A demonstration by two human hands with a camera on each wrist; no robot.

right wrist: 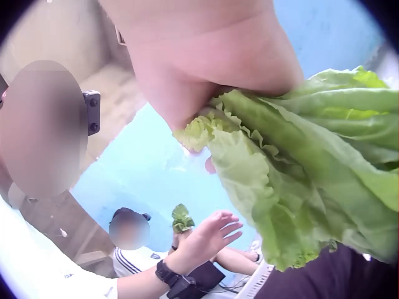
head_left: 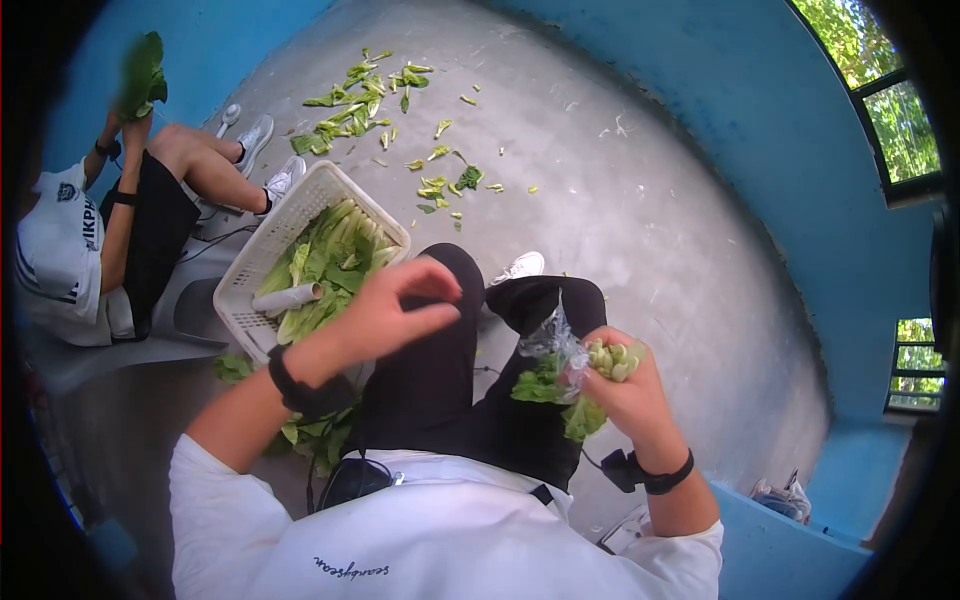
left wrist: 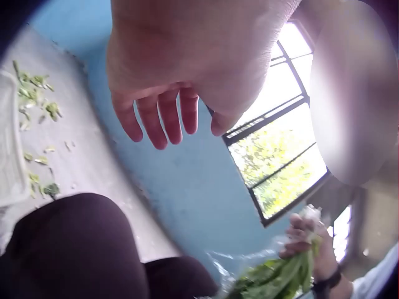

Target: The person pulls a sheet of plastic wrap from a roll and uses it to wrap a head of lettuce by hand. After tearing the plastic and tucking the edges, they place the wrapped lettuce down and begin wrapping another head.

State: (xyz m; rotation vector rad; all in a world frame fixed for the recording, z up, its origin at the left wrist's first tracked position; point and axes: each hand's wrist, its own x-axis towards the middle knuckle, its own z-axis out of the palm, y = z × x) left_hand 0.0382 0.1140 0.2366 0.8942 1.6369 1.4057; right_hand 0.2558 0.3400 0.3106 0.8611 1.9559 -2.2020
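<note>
My right hand [head_left: 638, 395] grips a bunch of leafy greens [head_left: 540, 386], with pale stem ends [head_left: 613, 360] poking out above the fingers. Clear plastic film [head_left: 560, 335] clings round the bunch beside that hand, over my right thigh. In the right wrist view the broad, frilly leaves [right wrist: 299, 168] fan out below the palm. My left hand [head_left: 400, 312] hovers near the white crate's [head_left: 228, 300] right side, fingers loosely bent and holding nothing. That crate contains long-stemmed greens [head_left: 335, 250] and a white roll [head_left: 290, 297] lying on top.
Another person [head_left: 70, 240] sits at the left holding up a leafy green [head_left: 145, 75]. Trimmed leaves [head_left: 350, 110] lie scattered on the grey floor [head_left: 640, 210] beyond the crate. More greens [head_left: 310, 435] lie beside my left leg. A blue ledge [head_left: 780, 550] stands at right.
</note>
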